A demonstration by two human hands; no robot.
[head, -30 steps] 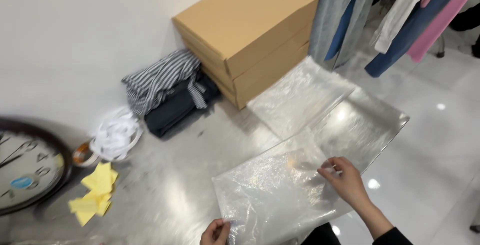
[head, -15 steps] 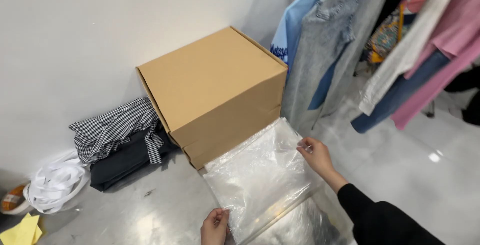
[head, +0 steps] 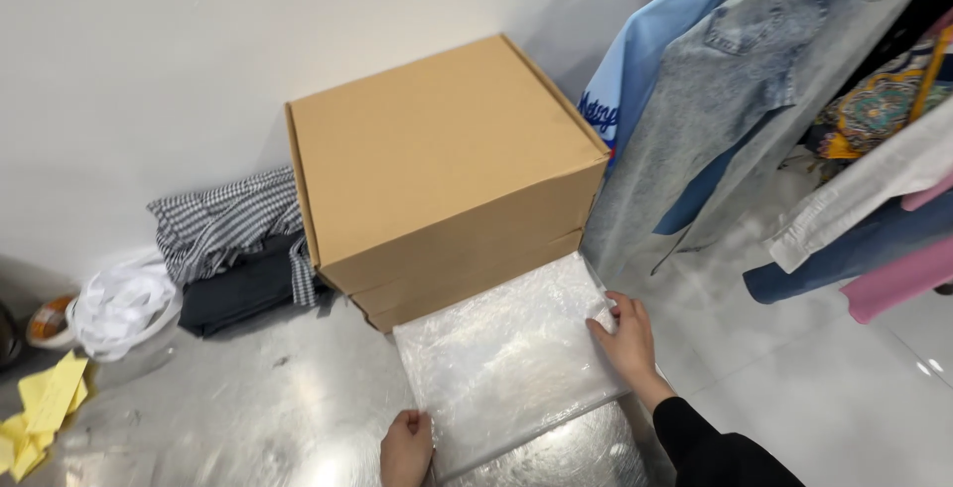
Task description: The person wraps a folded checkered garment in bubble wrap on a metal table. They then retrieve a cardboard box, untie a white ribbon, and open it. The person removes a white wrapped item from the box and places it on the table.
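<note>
One view only, head cam. Since the frame half a second back, I see the clear plastic bag [head: 511, 363] has come down from a raised tilt and now lies nearly flat, low over the shiny floor [head: 248, 417], its far edge right at the foot of the cardboard box [head: 442, 174]. Camera has moved closer; box now fills the centre.

Hard to read: left hand [head: 407, 447] is cut off by the bottom edge, so I only get knuckles and thumb. It pinches the near-left corner of the bag. Right hand [head: 623, 338] rests on the bag's right edge, fingers closed together over the rim, thumb under or behind the film, can't tell which. Dark sleeve [head: 720, 447] runs off frame. A second layer of plastic shows below the bag near the bottom edge; can't tell if it's a separate sheet.

Bag sits between both hands, touching each. Folded checked and dark clothes [head: 233, 244] lie left of the box, white bundle [head: 124, 303] and yellow paper scraps [head: 40, 413] further left. Hanging garments [head: 725, 100] to the right.
</note>
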